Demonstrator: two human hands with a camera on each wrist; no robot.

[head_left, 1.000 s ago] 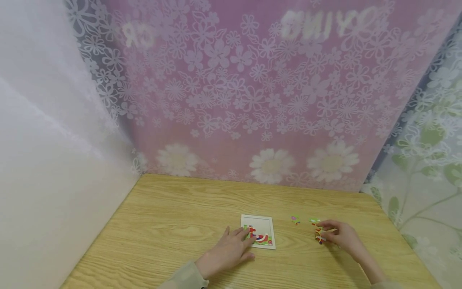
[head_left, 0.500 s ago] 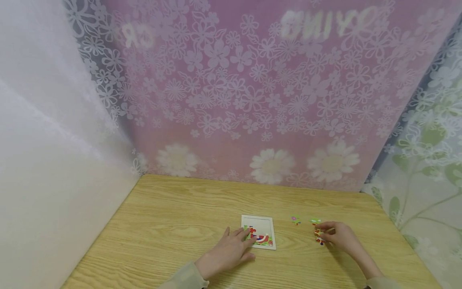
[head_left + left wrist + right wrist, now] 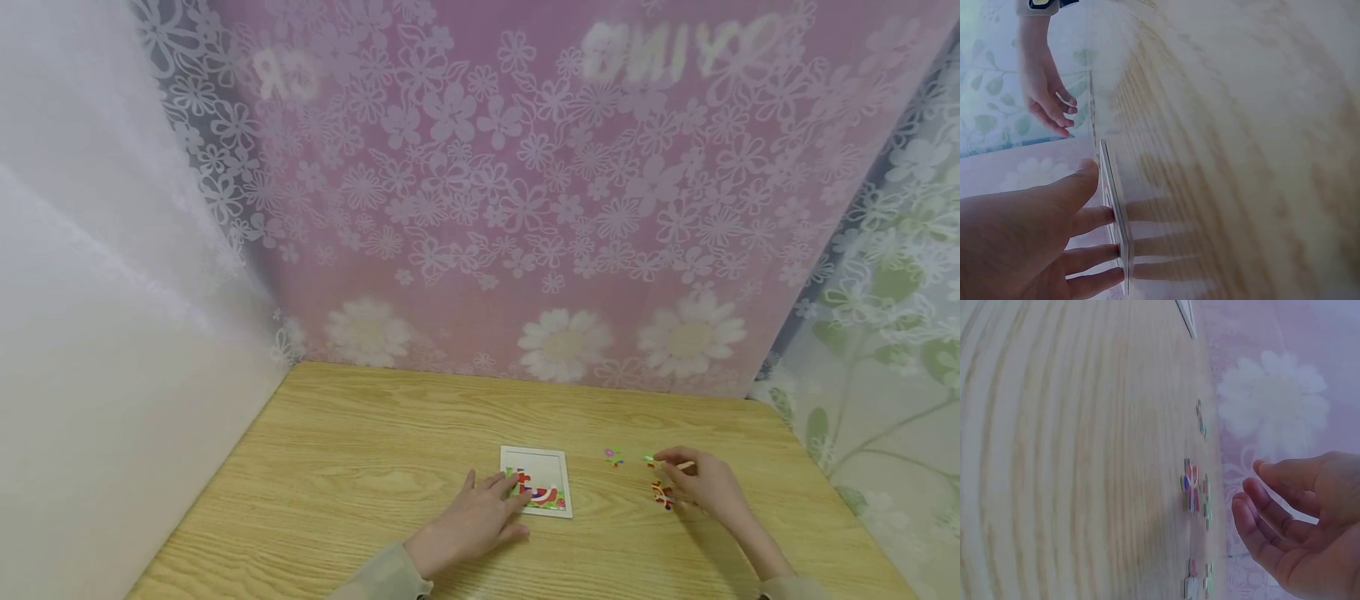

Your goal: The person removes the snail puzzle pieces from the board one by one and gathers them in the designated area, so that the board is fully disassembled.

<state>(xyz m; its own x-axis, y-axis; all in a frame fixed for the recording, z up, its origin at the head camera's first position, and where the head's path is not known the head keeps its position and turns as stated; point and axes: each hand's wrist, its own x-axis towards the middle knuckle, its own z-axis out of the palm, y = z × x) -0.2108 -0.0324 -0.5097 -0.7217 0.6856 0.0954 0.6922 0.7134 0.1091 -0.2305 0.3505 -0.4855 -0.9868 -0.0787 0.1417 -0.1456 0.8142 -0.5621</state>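
Note:
My left hand (image 3: pixel 468 521) rests with spread, straight fingers on a white-framed jigsaw puzzle tray (image 3: pixel 536 461), whose lower part holds red, white, blue and green pieces. In the left wrist view, the fingertips (image 3: pixel 1107 214) press on the tray's near side. To the right, my right hand (image 3: pixel 708 483) hovers over loose jigsaw pieces, its fingers loosely bent. The right wrist view shows a gap between thumb and fingertips, with nothing held. Below them lies a red, yellow and blue piece (image 3: pixel 663 495). A green piece (image 3: pixel 648 461) is close by the index fingertip.
Another loose piece with a pink flower (image 3: pixel 613 457) lies between the tray and the right hand. More pieces (image 3: pixel 1191 584) show low in the right wrist view. The wooden table (image 3: pixel 375 433) meets a pink floral curtain (image 3: pixel 480 208) at the back.
My right hand has let go of the red, yellow and blue piece and risen slightly away from it, toward the green one. The left hand stays on the tray.

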